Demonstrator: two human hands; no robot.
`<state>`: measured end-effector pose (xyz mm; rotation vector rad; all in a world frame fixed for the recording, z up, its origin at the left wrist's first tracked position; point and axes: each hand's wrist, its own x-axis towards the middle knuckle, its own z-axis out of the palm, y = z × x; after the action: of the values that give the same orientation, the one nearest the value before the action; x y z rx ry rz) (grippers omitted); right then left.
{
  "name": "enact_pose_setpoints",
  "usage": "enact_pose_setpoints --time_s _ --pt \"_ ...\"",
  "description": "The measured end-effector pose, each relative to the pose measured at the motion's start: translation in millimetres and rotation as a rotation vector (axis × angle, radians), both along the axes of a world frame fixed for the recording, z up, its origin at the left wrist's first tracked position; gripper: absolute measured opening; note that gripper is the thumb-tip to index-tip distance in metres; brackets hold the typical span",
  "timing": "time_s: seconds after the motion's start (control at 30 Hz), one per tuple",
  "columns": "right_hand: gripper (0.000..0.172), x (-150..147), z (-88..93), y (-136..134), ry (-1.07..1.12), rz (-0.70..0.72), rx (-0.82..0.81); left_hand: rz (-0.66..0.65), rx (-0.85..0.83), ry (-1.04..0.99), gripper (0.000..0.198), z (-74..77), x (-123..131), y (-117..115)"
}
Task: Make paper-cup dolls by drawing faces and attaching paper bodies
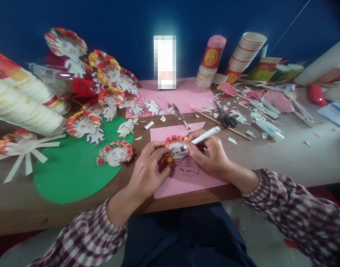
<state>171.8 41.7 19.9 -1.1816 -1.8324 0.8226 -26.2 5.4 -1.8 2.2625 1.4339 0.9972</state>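
The step in hand looks like drawing features on a round paper face (175, 147) trimmed with a red and yellow rim, which lies over the near pink sheet (207, 181) at the middle of the counter (278, 159). The right hand (211, 154) grips a white marker (205, 136), its dark tip low over the face; whether it touches the paper cannot be told. The left hand (149, 168) is curled narrowly at the face's left edge, thumb toward the near side, though whether it pinches the edge or only presses on it is unclear. As I judge it, the next move calls for a light, short stroke with the face kept still, guided perhaps by the drawn face (115, 152) on the green sheet (75, 181) to the left (its eyes and mouth show fairly well from here). The fingers cover part of the rim and the face's right side, and the dark handwriting (190, 168) just nearer is partly covered and too blurred to read. On the far side, a bright upright rectangle (164, 61) is pixelated beyond reading. The large cup stacks (25, 104) at the left are cut off by the picture's border.
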Motion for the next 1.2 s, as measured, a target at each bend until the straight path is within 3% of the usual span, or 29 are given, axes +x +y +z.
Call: enact_pose_setpoints --time_s 0.5,0.97,1.2 --pt "0.011 4.0 -11.4 14.1 0.290 0.070 -0.217 0.000 0.006 0.004 0.033 -1.7 -1.4 0.4" --pt "0.014 1.9 -7.4 14.9 0.145 0.065 -0.156 0.007 0.024 0.005 0.031 -2.2 -0.9 0.9" --pt "0.015 1.6 -4.6 15.7 0.272 0.085 -0.249 0.013 0.015 0.011 0.030 -1.5 -0.6 0.1"
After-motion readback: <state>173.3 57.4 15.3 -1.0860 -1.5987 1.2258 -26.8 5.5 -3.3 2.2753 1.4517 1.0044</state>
